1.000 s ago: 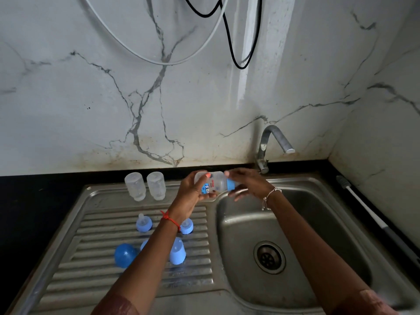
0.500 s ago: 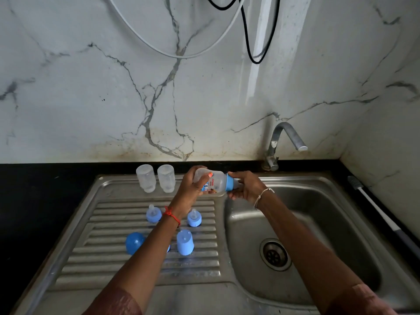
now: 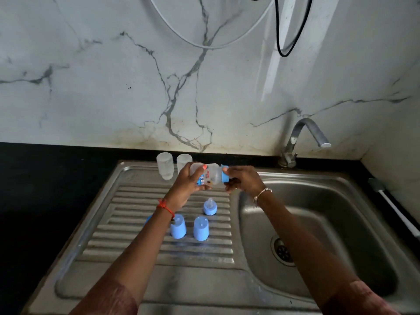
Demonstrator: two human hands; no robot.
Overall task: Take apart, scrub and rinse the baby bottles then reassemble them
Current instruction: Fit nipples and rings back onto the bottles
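I hold a clear baby bottle (image 3: 212, 176) with a printed label sideways above the drainboard. My left hand (image 3: 189, 185) grips its body. My right hand (image 3: 244, 180) grips the blue collar (image 3: 225, 176) at its neck. Two clear bottle bodies (image 3: 165, 167) stand upside down at the back of the drainboard, one partly hidden behind my left hand. On the ribs sit a blue collar with nipple (image 3: 210, 206) and two blue caps (image 3: 201, 228). Another blue piece (image 3: 148, 218) peeks out from behind my left forearm.
The steel drainboard (image 3: 127, 246) lies left of the sink basin (image 3: 318, 223) with its drain (image 3: 283, 251). A tap (image 3: 302, 137) stands at the back. A long white-handled brush (image 3: 395, 212) lies on the dark counter at right. Cables hang on the marble wall.
The view has shifted right and closer; the bottle stays sideways in both hands. My right hand's fingers have moved on the blue collar. The parts on the drainboard have not moved.
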